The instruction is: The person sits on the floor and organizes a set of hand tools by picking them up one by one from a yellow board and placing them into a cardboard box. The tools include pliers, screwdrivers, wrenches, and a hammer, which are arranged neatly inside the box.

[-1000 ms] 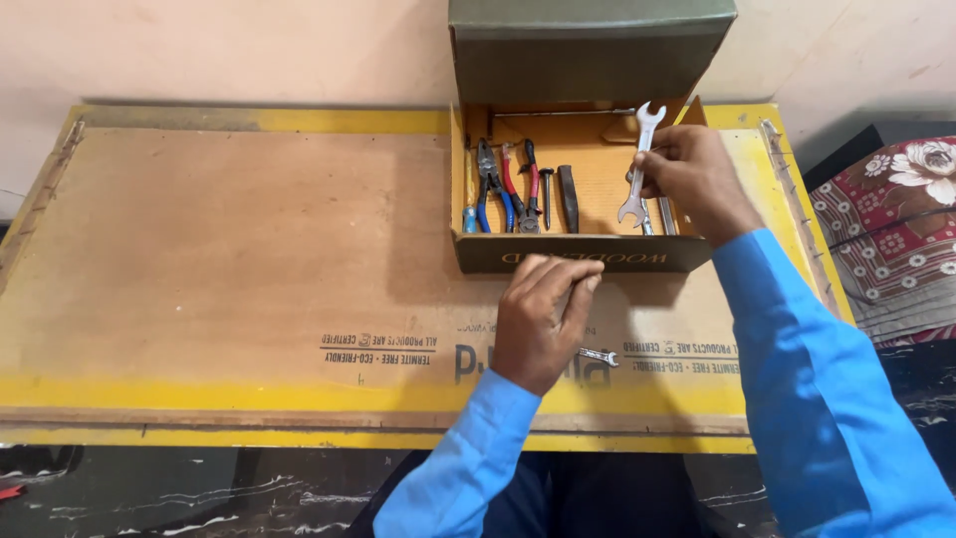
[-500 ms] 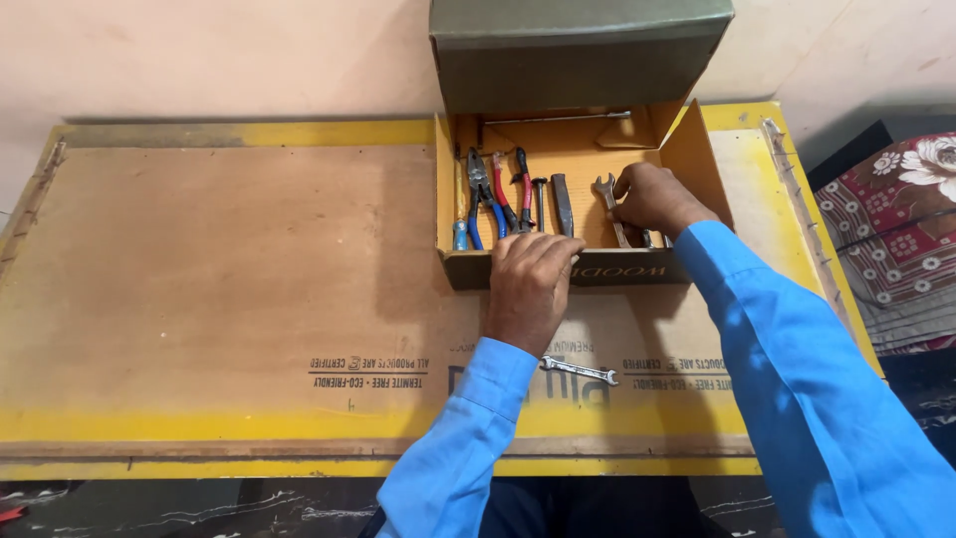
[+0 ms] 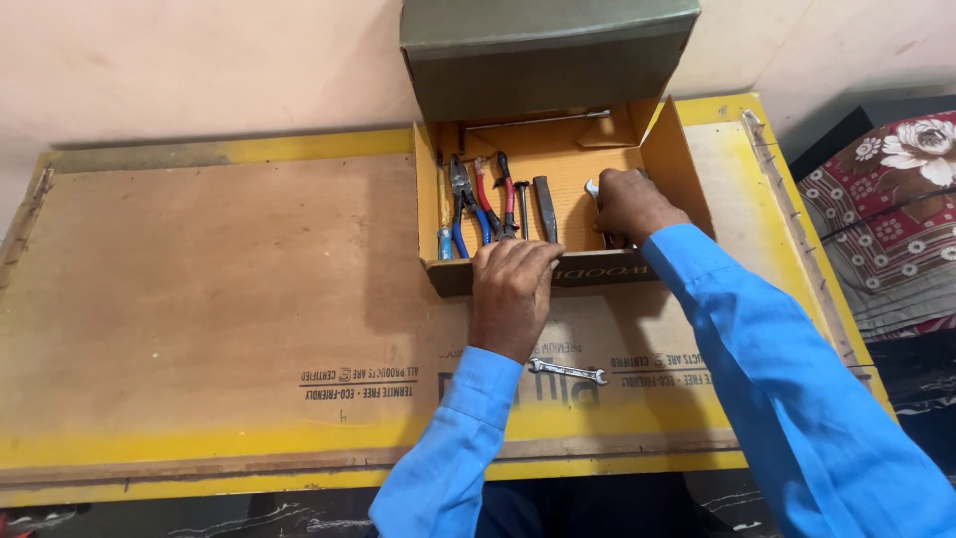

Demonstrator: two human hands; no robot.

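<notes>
An open orange cardboard box (image 3: 687,169) stands at the back of a plywood board (image 3: 219,289). My left hand (image 3: 513,294) rests on the box's front wall with its fingers curled over the edge. My right hand (image 3: 632,204) is down inside the box on its right side, closed over a silver wrench (image 3: 592,187) of which only one end shows. In the box's left half lie blue-handled pliers (image 3: 460,209), red-handled pliers (image 3: 506,204) and a few dark tools. A small wrench (image 3: 568,372) lies on the board beside my left wrist.
The box's green lid (image 3: 548,60) stands upright behind it against a pale wall. The board has yellow borders and printing near its front edge. A floral cloth (image 3: 886,199) lies off the board to the right.
My right hand has lowered the wrench from above the box's right side down into the box. My left hand has moved forward from the board onto the box's front wall.
</notes>
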